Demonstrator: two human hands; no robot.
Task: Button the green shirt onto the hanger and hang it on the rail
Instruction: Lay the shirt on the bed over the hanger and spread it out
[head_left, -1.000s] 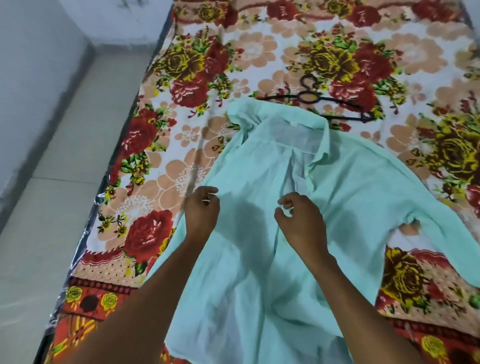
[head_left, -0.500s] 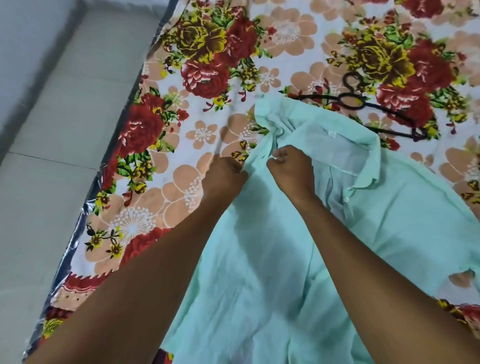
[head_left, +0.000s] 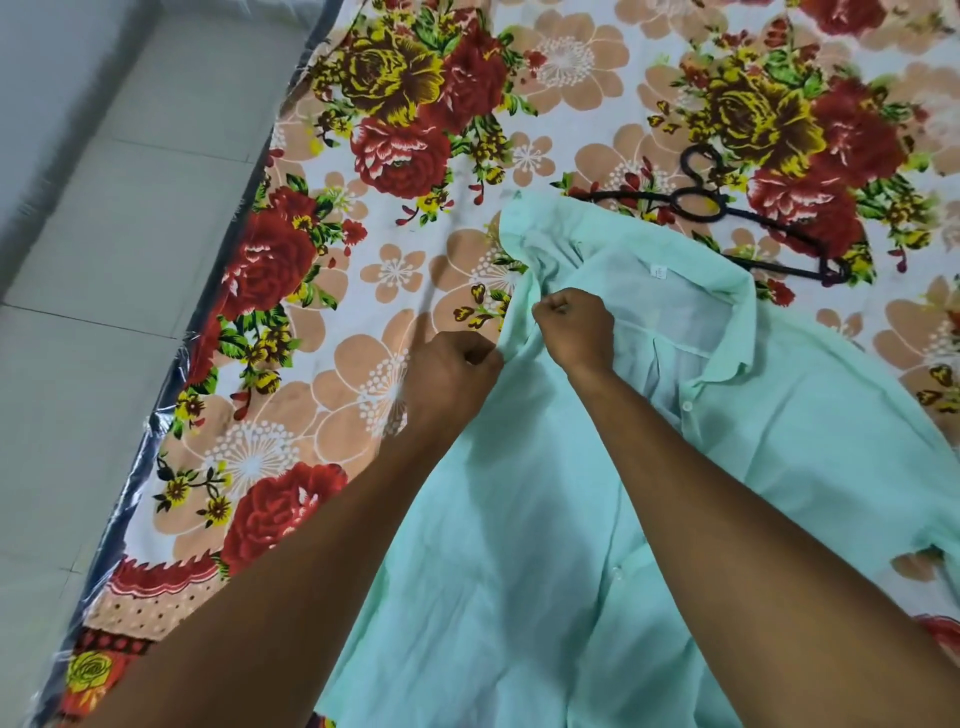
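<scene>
Each hand's grip, left hand and right hand, pinches green shirt front edge

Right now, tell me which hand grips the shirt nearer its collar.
The right hand, gripping the green shirt just below the collar; the left hand holds lower.

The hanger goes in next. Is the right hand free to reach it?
Probably not yet: the right hand pinches the shirt near the collar. The hanger lies uncovered just beyond it.
</scene>
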